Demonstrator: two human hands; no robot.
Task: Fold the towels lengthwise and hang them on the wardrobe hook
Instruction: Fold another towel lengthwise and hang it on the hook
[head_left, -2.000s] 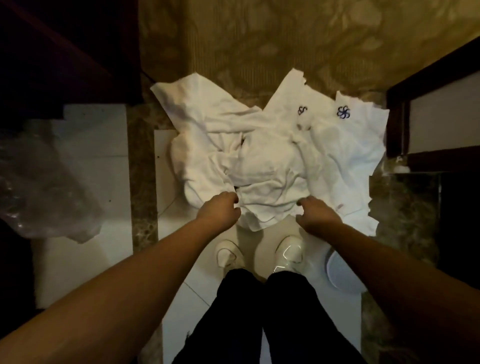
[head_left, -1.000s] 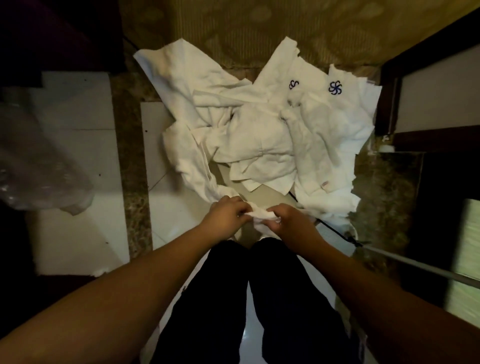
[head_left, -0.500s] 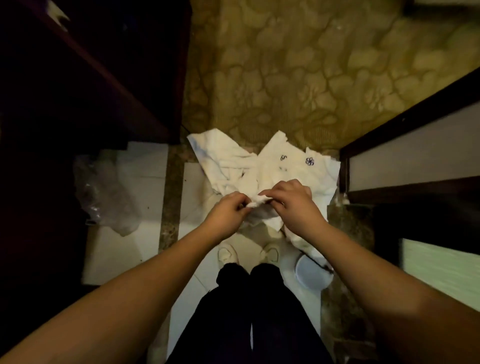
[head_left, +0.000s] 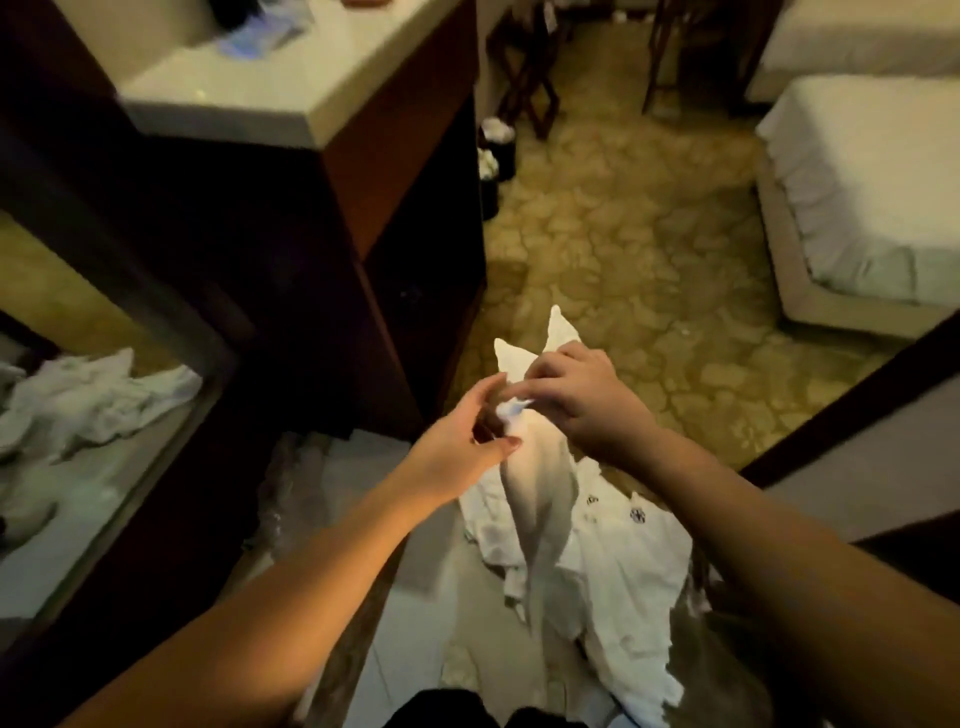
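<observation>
A white towel (head_left: 540, 499) hangs lifted in front of me, its top edge bunched between both hands. My left hand (head_left: 462, 436) pinches the edge from the left and my right hand (head_left: 576, 400) pinches it from the right, fingers close together. Two corners of the towel stick up behind my right hand. Below it a heap of white towels (head_left: 628, 571) with small dark logos lies on the floor. No wardrobe hook is visible.
A dark wooden cabinet (head_left: 332, 249) with a pale countertop (head_left: 270, 73) stands close on the left. A mirror panel (head_left: 88, 415) at the far left reflects towels. A bed (head_left: 862, 197) is at the right, patterned carpet (head_left: 623, 249) ahead, a dark door frame (head_left: 841, 395) beside my right arm.
I have risen from crouching over the pile, lifting one towel up with both hands; my view has swung up from the floor toward the room.
</observation>
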